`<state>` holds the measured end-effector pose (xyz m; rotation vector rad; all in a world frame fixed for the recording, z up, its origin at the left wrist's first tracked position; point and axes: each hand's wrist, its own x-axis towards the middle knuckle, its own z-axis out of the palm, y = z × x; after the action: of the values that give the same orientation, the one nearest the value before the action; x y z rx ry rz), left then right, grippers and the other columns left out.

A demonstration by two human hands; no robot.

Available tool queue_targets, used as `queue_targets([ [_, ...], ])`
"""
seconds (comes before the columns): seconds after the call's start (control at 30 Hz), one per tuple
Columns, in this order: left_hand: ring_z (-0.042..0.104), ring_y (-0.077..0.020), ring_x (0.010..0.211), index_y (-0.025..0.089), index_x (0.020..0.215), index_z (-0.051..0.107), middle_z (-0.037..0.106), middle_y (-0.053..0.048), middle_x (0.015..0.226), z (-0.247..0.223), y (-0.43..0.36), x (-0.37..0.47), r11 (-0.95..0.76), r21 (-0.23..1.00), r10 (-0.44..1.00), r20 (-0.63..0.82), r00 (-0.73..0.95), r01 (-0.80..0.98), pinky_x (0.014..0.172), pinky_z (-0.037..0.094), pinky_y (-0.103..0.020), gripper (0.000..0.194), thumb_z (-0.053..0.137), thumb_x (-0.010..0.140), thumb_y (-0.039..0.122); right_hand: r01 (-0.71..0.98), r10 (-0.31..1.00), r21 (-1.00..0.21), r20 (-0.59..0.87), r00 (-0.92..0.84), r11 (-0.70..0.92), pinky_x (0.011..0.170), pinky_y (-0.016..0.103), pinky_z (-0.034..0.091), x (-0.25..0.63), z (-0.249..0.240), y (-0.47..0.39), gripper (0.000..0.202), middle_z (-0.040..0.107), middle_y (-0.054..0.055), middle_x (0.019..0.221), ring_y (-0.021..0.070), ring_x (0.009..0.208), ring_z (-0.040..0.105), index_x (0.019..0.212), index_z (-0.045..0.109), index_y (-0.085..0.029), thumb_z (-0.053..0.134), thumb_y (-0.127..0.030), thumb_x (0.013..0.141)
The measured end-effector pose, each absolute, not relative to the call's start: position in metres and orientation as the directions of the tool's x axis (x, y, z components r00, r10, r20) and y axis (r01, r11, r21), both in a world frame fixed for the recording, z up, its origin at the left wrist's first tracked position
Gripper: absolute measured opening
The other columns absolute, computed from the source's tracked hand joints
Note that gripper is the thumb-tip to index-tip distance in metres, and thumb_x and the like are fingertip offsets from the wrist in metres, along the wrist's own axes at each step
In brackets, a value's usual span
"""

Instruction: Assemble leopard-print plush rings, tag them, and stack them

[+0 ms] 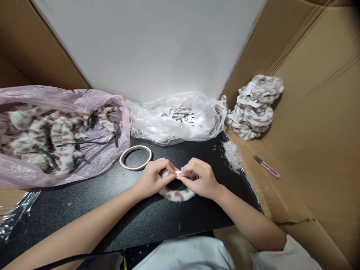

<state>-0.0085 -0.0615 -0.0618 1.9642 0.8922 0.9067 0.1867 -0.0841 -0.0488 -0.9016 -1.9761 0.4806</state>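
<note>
On the black tabletop [112, 210] lies a fluffy white ring with brown spots [177, 195], its near side toward me. My left hand [153, 178] pinches the ring's far side from the left, thumb and forefinger closed. From the right, my right hand [201, 178] pinches the same far side, its fingertips close to the left ones. Between the fingertips shows a small white piece [178, 172], perhaps a label or tape; most of it is hidden. Just beyond my left hand lies a roll of tape [121, 160].
A pink plastic bag [92, 180] at left holds spotted furry strips and dark cords. Behind, a clear bag [152, 135] contains small printed labels. At right are stacked furry rings [253, 112] with white tags, white scraps [233, 155] and pink thread snips [270, 169]. Cardboard walls [315, 123] surround the table.
</note>
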Motion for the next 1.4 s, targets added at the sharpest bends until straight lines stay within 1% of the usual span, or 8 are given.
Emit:
queue_targets([
  [0.13,0.066,-0.0156,0.076,0.017,0.073,0.058,0.072,-0.004,0.080,-0.060,-0.063,-0.008,-0.430,0.846,0.842,0.249,0.478,0.316,0.071,0.049,-0.026,0.011,0.064,0.081,0.021,0.391,0.642,-0.511,0.645,-0.415,0.766,0.061,0.028,0.042,0.188,-0.053,-0.080,0.013,0.061,-0.001,0.063,0.0141,0.060,0.055,0.075,0.055,-0.023,0.060,-0.012,0.082],
  [0.37,0.064,-0.0154,0.072,0.017,0.072,0.057,0.070,-0.002,0.077,-0.056,-0.066,-0.003,-0.230,0.936,0.901,0.101,0.421,0.267,0.070,0.050,-0.026,0.012,0.064,0.078,0.024,0.465,0.616,-0.411,0.602,-0.508,0.785,0.064,0.028,0.040,0.190,-0.057,-0.075,0.011,0.059,-0.001,0.063,0.0140,0.062,0.053,0.076,0.057,-0.022,0.057,-0.016,0.086],
  [0.57,0.061,-0.0144,0.065,0.015,0.074,0.058,0.067,-0.001,0.069,-0.056,-0.065,-0.002,0.022,0.976,0.910,-0.110,0.400,0.219,0.060,0.047,-0.025,0.014,0.066,0.073,0.026,0.472,0.601,-0.381,0.594,-0.535,0.795,0.066,0.030,0.038,0.188,-0.064,-0.073,0.009,0.061,-0.001,0.065,0.0138,0.063,0.054,0.080,0.060,-0.021,0.057,-0.014,0.085],
  [0.73,0.059,-0.0133,0.063,0.015,0.074,0.058,0.065,0.000,0.067,-0.055,-0.063,-0.003,0.089,0.977,0.898,-0.162,0.409,0.193,0.059,0.047,-0.025,0.015,0.067,0.071,0.027,0.457,0.596,-0.385,0.569,-0.567,0.802,0.069,0.031,0.039,0.189,-0.064,-0.073,0.006,0.060,-0.001,0.065,0.0150,0.065,0.055,0.086,0.060,-0.022,0.061,-0.018,0.081],
  [0.9,0.051,-0.0089,0.052,0.015,0.074,0.057,0.059,0.003,0.058,-0.057,-0.062,-0.004,0.105,0.977,0.884,-0.177,0.433,0.185,0.050,0.040,-0.021,0.019,0.068,0.071,0.030,0.447,0.713,-0.559,0.497,-0.494,0.699,0.074,0.033,0.042,0.190,-0.058,-0.073,0.009,0.065,-0.001,0.069,0.0162,0.068,0.058,0.083,0.056,-0.022,0.064,-0.020,0.079],
  [1.1,0.045,-0.0080,0.051,0.013,0.075,0.060,0.054,0.004,0.058,-0.055,-0.064,-0.005,0.020,0.972,0.869,-0.133,0.477,0.234,0.050,0.035,-0.020,0.017,0.066,0.074,0.030,0.358,0.891,-0.863,0.200,-0.407,0.357,0.072,0.026,0.046,0.188,-0.051,-0.073,0.021,0.062,-0.003,0.075,0.0143,0.072,0.060,0.084,0.054,-0.022,0.070,-0.017,0.072],
  [1.23,0.046,-0.0089,0.054,0.013,0.076,0.062,0.057,0.003,0.062,-0.054,-0.066,-0.007,-0.064,0.958,0.863,-0.088,0.498,0.280,0.051,0.036,-0.021,0.016,0.065,0.077,0.029,0.380,0.859,-0.865,0.105,-0.501,0.328,0.073,0.025,0.045,0.191,-0.047,-0.073,0.018,0.062,-0.001,0.082,0.0150,0.077,0.060,0.088,0.055,-0.021,0.069,-0.023,0.076],
  [1.4,0.047,-0.0097,0.055,0.014,0.080,0.061,0.059,0.002,0.063,-0.048,-0.067,-0.008,-0.210,0.901,0.849,-0.025,0.528,0.380,0.053,0.035,-0.021,0.019,0.061,0.082,0.033,0.459,0.799,-0.788,0.067,-0.598,0.410,0.062,0.023,0.037,0.194,-0.042,-0.076,0.013,0.054,-0.004,0.073,0.0125,0.064,0.052,0.092,0.048,-0.022,0.057,-0.018,0.083],
])
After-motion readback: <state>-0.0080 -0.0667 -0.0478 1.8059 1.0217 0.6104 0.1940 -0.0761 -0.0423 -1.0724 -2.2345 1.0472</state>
